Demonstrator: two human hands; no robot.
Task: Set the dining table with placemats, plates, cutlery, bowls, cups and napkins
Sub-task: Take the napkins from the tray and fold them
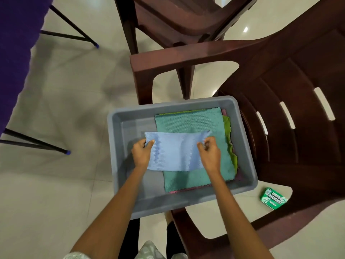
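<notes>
Napkins are what this moment is about, but take in the room from the big pieces down: a dark brown plastic chair [280, 113] carries a grey tub [128, 116] on its seat, the tub's near end jutting out over the seat edge toward the person. In the tub's right half lies a stack of cloths [190, 120], teal on top, with green and pink edges peeking out at the right and near sides. Held up just above that stack is the light blue napkin [175, 152], stretched flat between both hands. The left hand [141, 151] pinches its left top corner, thumb lying across the cloth; the right hand [210, 149] has fingers curled, bunching the right top corner. It sags and ripples, so I'd judge it light, limp and easy on the grip, nothing breakable. Corners or one edge look the sensible hold. Smallest thing down there: a green packet [273, 198] on the floor by the chair.
</notes>
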